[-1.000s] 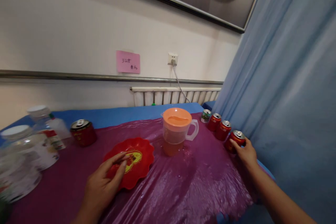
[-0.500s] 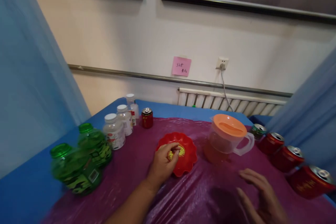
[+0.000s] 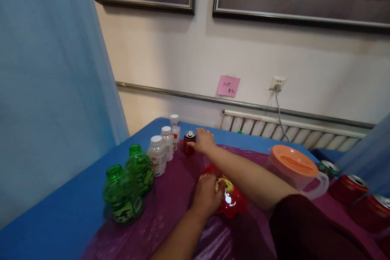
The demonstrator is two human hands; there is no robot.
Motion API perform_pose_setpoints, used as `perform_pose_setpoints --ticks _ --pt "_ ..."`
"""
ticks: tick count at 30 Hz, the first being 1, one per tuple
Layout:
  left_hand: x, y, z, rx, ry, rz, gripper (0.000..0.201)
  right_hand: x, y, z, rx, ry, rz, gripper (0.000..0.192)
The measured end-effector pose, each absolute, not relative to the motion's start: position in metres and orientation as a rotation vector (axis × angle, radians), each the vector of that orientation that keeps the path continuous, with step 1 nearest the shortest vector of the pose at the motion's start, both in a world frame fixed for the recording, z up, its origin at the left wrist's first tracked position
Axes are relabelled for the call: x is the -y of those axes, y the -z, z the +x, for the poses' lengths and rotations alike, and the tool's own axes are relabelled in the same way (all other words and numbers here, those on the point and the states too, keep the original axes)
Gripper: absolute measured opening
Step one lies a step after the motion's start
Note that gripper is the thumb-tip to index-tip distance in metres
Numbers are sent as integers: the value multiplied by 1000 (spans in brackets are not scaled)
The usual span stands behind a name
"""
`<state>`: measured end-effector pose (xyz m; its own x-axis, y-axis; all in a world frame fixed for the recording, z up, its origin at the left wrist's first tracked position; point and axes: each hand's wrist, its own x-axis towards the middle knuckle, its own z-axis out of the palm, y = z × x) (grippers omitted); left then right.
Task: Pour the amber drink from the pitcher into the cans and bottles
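Observation:
My right hand (image 3: 204, 141) stretches across to the far side of the table, beside a small dark red can (image 3: 188, 147) with a silver top. Its fingers are apart, and the thumb reaches the can's front edge; whether it touches cannot be seen. Under my right forearm lies a scalloped red dish (image 3: 233, 207) with a yellow print, partly covered by the arm. My left hand (image 3: 207, 195) is at the dish's left side, its fingers curled in; what they hold, if anything, is hidden.
Left of the can runs a row of white-capped clear bottles (image 3: 157, 160) and green bottles (image 3: 123, 203). At right stand a clear pitcher with an orange lid (image 3: 294, 160) and several cans (image 3: 349, 189). A purple plastic sheet (image 3: 176, 207) covers part of the blue table (image 3: 88, 195).
My right hand has moved from the lower right, across the dish, to the small can. My left hand stays at the dish. The view has turned to the left.

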<state>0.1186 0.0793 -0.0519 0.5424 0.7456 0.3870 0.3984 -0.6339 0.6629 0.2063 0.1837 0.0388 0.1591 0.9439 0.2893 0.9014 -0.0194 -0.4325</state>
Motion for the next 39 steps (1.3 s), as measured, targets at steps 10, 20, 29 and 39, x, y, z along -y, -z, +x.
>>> perform_pose_setpoints --ticks 10,20,29,39 --pt "-85 58 117 -1093 -939 2251 12 -231 -12 180 1555 -233 -2032 49" --pt "-98 56 116 -1045 -1223 1862 31 -110 -62 230 1530 125 -1505 52" --pt "-89 48 118 -654 -1292 2218 62 7 -34 261 1596 165 -1441 60" --pt "-72 35 126 -439 -849 2314 77 48 -16 287 1686 -143 -1366 67"
